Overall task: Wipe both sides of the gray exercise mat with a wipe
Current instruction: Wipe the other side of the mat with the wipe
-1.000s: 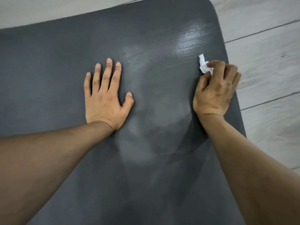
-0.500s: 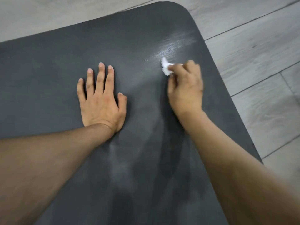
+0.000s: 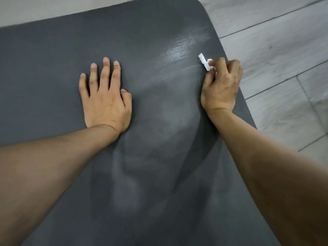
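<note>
Head view: your right hand point(image 3: 221, 86), fingers point(image 3: 230, 68) clamped on the wipe point(image 3: 205, 63), has swept back to the right edge of the mat point(image 3: 142, 41) while your left hand point(image 3: 106, 102) stays flat, fingers straight, so this side is still underway.

The pale plank floor point(image 3: 284, 41) carries the gray exercise mat point(image 3: 53, 59), which lies flat under the spread fingers point(image 3: 105, 73) of the left hand point(image 3: 106, 103), with bare planks just right of the curled fingers of the right hand point(image 3: 221, 87).

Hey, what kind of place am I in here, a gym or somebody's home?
Probably a room at home, though a studio can't be ruled out. The gray exercise mat lies straight on a pale wood-look plank floor, and the right hand grips a small white wipe. No gym equipment shows.
</note>
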Demonstrator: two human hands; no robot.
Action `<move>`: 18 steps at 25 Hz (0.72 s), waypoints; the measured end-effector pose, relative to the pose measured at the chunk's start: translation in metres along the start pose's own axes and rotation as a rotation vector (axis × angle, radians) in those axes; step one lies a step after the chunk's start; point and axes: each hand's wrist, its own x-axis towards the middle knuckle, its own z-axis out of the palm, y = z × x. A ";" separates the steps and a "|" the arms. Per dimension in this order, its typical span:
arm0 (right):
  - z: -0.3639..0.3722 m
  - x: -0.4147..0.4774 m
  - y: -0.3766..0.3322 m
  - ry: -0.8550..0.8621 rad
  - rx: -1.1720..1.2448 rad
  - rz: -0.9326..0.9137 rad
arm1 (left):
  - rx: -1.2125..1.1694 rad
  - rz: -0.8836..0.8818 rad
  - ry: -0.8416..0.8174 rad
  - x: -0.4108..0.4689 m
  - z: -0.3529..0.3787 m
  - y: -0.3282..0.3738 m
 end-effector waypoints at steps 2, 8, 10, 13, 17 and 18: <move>-0.001 0.002 0.004 -0.001 0.011 0.009 | -0.028 0.030 -0.002 -0.007 -0.008 0.004; -0.007 0.002 0.004 -0.017 0.064 -0.031 | -0.038 -0.040 -0.081 -0.140 -0.013 0.044; -0.007 0.000 0.005 -0.002 0.046 -0.075 | -0.016 -0.057 -0.067 -0.145 -0.010 0.044; -0.011 -0.001 0.007 -0.061 0.001 -0.112 | 0.006 -0.074 -0.042 -0.137 -0.007 0.043; -0.014 -0.073 -0.059 -0.248 0.220 -0.533 | 0.014 -0.062 -0.048 -0.140 -0.006 0.044; -0.014 -0.092 -0.073 -0.302 0.233 -0.664 | 0.017 -0.058 -0.051 -0.139 -0.007 0.042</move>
